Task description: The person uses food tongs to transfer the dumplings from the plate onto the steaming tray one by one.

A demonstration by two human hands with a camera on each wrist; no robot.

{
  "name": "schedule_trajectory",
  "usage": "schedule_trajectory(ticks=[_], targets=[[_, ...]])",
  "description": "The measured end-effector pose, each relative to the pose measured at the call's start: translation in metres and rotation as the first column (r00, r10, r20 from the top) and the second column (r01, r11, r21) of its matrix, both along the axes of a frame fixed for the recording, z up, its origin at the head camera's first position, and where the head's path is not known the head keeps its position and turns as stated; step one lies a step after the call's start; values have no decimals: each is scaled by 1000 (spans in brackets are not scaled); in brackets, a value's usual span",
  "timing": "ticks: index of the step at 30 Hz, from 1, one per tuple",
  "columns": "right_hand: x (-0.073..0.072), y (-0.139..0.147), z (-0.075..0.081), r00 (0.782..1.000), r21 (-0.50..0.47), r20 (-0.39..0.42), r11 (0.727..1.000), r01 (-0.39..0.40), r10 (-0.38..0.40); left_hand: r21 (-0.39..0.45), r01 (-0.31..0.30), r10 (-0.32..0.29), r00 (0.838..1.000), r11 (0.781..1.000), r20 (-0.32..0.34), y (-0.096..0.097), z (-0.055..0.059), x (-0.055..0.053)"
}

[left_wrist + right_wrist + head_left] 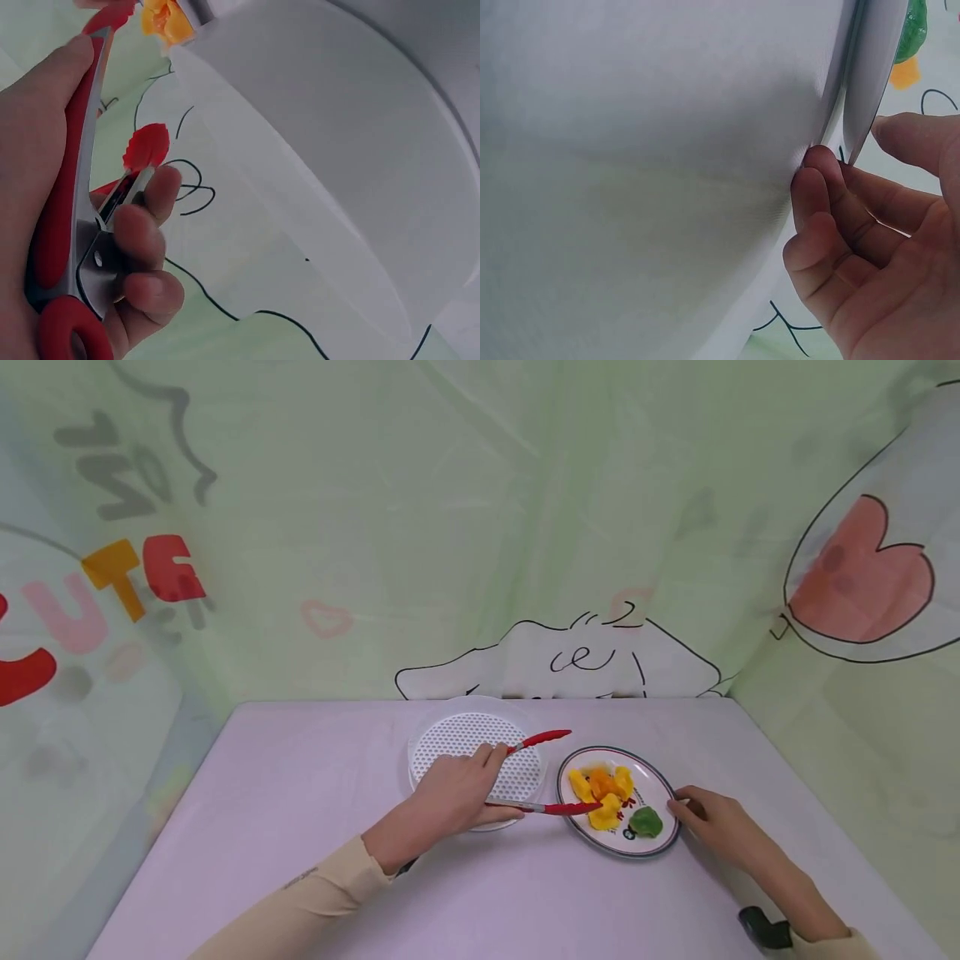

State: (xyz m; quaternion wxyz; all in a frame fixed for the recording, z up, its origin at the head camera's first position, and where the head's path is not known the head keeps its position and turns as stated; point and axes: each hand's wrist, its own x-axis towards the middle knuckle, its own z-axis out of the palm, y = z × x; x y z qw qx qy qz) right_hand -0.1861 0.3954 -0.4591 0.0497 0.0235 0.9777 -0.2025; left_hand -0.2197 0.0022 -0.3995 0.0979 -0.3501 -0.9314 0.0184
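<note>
My left hand [459, 789] grips a pair of red-tipped metal tongs [572, 809], their arms spread apart. One tip overlaps the crumpled yellow and orange pieces [605, 817] on the round white plate [654, 787]; the other points past the plate's far left side. The left wrist view shows the fingers curled round the red-handled tongs [75, 172]. At the plate's right rim, my right hand [720, 827] pinches the edge between thumb and fingers, as the right wrist view of the plate [871, 82] also shows. A green crumpled piece [646, 822] lies near the plate's front.
Beneath and behind my left hand is a round white tray with a perforated surface [457, 737], just left of the plate. The table [315, 777] has a pale lilac cover. A printed curtain [360, 527] hangs along the back and both sides.
</note>
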Motion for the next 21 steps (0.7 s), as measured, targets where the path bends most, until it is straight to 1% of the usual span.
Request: schedule_trajectory(ticks=[4, 7, 11, 15, 17, 21], targets=[[-1, 0, 0, 1000, 5, 5, 1000, 9, -9, -47, 21, -23, 999, 999, -32, 5, 1, -4], [0, 0, 1, 1000, 6, 5, 1000, 11, -11, -95, 25, -28, 999, 995, -29, 11, 3, -8], [0, 0, 1, 1000, 5, -1, 1000, 9, -9, -145, 41, -43, 999, 989, -11, 19, 10, -14], [0, 0, 1, 1000, 2, -9, 1000, 3, -3, -179, 61, -65, 998, 982, -21, 28, 18, -20], [0, 0, 0, 1000, 2, -9, 1000, 3, -3, -192, 67, -70, 998, 979, -8, 32, 22, -22], [0, 0, 1, 1000, 1, 0, 1000, 3, -3, -222, 80, -71, 996, 972, 45, 38, 30, -21]])
